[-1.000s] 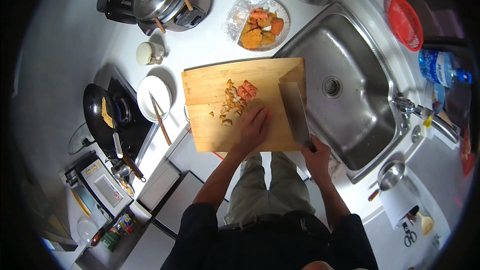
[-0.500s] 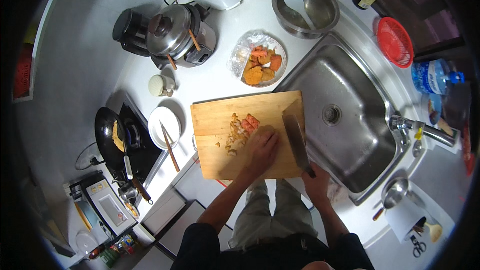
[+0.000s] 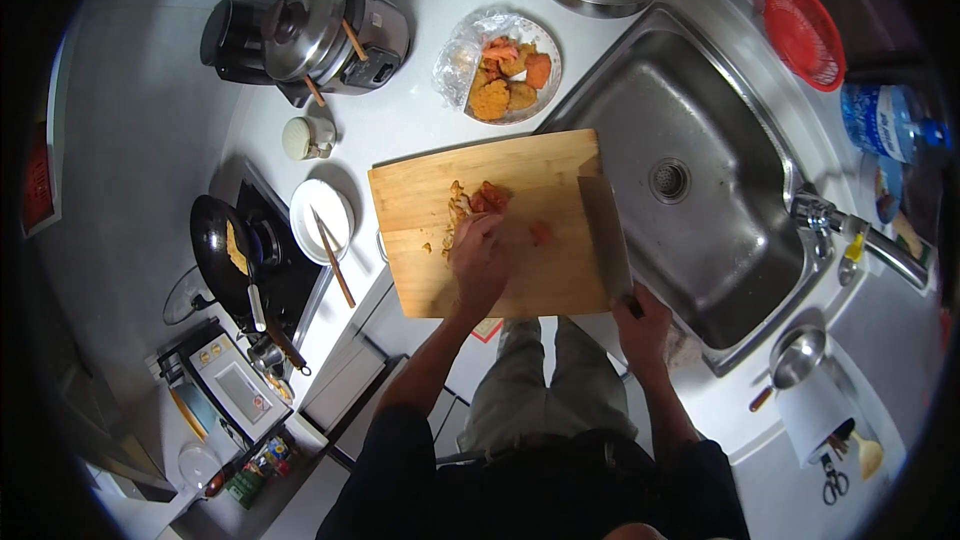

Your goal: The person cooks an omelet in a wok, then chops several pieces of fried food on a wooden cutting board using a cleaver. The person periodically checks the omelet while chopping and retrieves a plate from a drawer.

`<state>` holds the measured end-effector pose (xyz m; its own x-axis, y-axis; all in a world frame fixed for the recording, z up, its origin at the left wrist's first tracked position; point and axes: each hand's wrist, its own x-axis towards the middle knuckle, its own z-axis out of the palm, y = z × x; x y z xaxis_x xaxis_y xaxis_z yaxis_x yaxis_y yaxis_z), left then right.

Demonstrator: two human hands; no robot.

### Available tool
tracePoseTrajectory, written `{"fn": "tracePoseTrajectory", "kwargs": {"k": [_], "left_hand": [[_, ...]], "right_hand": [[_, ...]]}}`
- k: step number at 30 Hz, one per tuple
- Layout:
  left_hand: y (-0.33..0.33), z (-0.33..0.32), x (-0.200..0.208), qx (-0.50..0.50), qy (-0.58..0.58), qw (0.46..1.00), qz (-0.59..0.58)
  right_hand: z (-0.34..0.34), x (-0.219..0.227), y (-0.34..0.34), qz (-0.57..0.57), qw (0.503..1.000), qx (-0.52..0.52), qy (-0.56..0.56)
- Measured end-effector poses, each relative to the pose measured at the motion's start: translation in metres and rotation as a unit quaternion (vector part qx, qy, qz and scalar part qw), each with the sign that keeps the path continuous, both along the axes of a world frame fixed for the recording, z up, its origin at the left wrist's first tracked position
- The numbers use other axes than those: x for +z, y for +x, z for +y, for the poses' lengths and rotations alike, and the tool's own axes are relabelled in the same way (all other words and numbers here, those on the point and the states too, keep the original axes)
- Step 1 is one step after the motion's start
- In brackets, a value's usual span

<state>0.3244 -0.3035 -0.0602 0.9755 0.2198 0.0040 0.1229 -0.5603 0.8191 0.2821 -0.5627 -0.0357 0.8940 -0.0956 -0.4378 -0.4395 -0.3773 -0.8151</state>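
Observation:
A wooden cutting board (image 3: 420,285) lies on the counter's front edge, partly over the sink's rim. A small heap of chopped brownish food (image 3: 457,202) sits on it, with red-orange pieces (image 3: 490,197) beside. My left hand (image 3: 478,260) is over the heap with its fingers bunched against the near side; what they pinch, if anything, is hidden. A single orange piece (image 3: 541,233) lies apart, to the right. My right hand (image 3: 642,320) grips the handle of a cleaver (image 3: 606,240), whose broad blade rests along the board's right edge.
Behind the board stands a plate (image 3: 555,70) of orange and brown food, partly under plastic wrap. The steel sink (image 3: 735,270) is on the right, a steel bowl (image 3: 590,8) behind it. Left are a white bowl (image 3: 335,202) with chopsticks, a pan (image 3: 205,240), and a cooker (image 3: 375,50).
My left hand has shifted left from the board's middle to the chopped heap, uncovering a loose orange piece. The cleaver stays in my right hand at the board's right side. The view has shifted.

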Motion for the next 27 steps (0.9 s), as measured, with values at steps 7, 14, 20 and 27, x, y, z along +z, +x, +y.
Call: {"fn": "tracePoseTrajectory", "kwargs": {"k": [7,14,20,27], "left_hand": [[0.003,-0.024,-0.016,-0.165,0.126,0.975,-0.074],[0.050,-0.020,-0.007,-0.129,0.147,0.978,-0.073],[0.217,0.001,0.023,-0.111,0.159,0.955,-0.223],[0.286,0.020,0.000,-0.147,0.177,0.968,-0.103]], "right_hand": [[0.002,0.003,0.006,0.020,1.000,-0.010,-0.019],[0.006,0.016,0.016,0.004,1.000,-0.003,-0.022],[0.003,0.007,0.015,0.020,0.999,-0.008,-0.028],[0.005,0.006,0.020,0.007,0.999,-0.042,0.005]]}}
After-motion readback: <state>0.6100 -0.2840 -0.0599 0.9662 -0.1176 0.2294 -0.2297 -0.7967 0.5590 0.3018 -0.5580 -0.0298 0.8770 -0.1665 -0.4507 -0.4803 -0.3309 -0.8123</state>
